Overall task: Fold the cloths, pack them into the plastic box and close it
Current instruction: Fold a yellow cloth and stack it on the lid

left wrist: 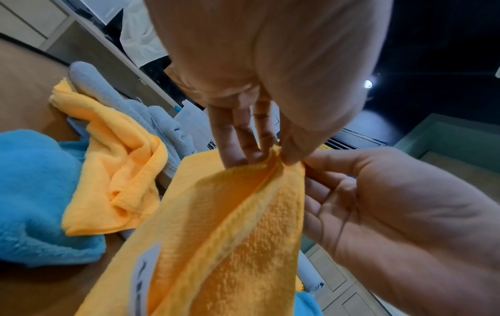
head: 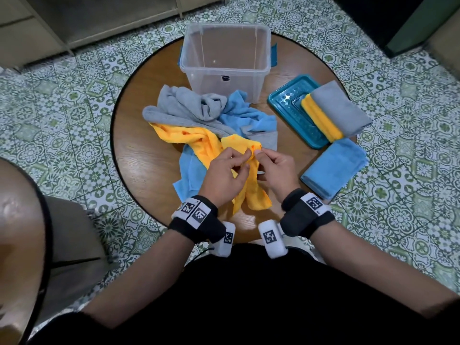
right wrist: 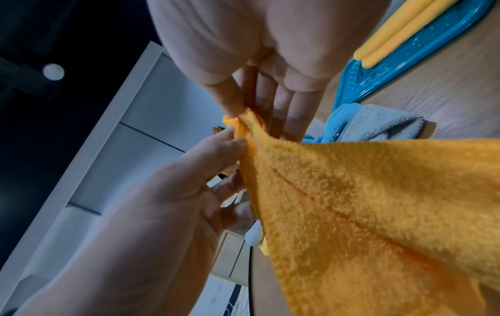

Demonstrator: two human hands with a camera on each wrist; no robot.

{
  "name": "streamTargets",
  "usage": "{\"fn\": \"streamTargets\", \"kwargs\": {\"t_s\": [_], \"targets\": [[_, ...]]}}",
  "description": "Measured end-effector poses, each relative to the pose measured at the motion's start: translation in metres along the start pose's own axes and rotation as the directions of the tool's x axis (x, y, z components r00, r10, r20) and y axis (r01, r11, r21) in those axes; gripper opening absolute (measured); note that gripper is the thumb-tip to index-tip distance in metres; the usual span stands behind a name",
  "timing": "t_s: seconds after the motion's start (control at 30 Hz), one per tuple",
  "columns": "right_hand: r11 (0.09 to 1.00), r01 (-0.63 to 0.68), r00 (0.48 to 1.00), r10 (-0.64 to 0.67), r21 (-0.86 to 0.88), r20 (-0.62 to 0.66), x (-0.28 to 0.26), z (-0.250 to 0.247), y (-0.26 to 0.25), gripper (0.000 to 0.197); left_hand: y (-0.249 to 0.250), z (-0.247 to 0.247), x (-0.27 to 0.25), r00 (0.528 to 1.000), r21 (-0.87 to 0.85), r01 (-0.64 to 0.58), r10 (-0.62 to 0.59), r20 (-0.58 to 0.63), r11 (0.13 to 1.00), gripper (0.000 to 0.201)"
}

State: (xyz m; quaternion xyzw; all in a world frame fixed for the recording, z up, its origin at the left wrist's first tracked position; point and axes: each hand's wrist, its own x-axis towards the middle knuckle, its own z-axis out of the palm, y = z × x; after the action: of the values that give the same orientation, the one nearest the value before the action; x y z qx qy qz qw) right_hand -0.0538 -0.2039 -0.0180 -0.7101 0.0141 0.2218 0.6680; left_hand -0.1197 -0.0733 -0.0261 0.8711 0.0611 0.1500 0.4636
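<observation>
wooden round table (head: 139, 155) carries everything. clear plastic box (head: 225, 63) at 12 o'clock, open and empty; teal lid (head: 288, 108) at 2 o'clock with a folded grey and a folded yellow cloth on it, folded blue cloth (head: 333, 168) at 4 o'clock. unfolded heap of grey, blue and yellow cloths (head: 199, 113) at centre. yellow cloth (head: 251, 192) held up at 6 o'clock, hanging limp. left hand (head: 224, 175) and right hand (head: 278, 168) both pinch its top hem, close together. judgement: light, soft, floppy terry, grippy; best taken at two corners and spread apart.
</observation>
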Motion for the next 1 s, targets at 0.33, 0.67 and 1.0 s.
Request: {"fn": "streamTargets", "kwargs": {"t_s": [0.33,0.67,1.0], "targets": [[0.996,0.057,0.998,-0.054,-0.069,0.041,0.003,-0.015,-0.007,0.036,-0.008,-0.020,-0.012,0.908,-0.297,0.385,-0.302,0.290,0.874,0.042],[0.830,0.411,0.887,-0.269,-0.377,0.376,0.010,-0.027,-0.048,0.025,-0.018,-0.053,0.023,0.995,0.240,-0.100,0.094,0.038,0.965,0.055],[0.701,0.522,0.838,-0.314,-0.486,0.447,0.018,-0.041,-0.068,0.025,-0.025,-0.054,0.031,0.990,0.546,-0.092,0.018,0.139,0.833,0.050]]}}
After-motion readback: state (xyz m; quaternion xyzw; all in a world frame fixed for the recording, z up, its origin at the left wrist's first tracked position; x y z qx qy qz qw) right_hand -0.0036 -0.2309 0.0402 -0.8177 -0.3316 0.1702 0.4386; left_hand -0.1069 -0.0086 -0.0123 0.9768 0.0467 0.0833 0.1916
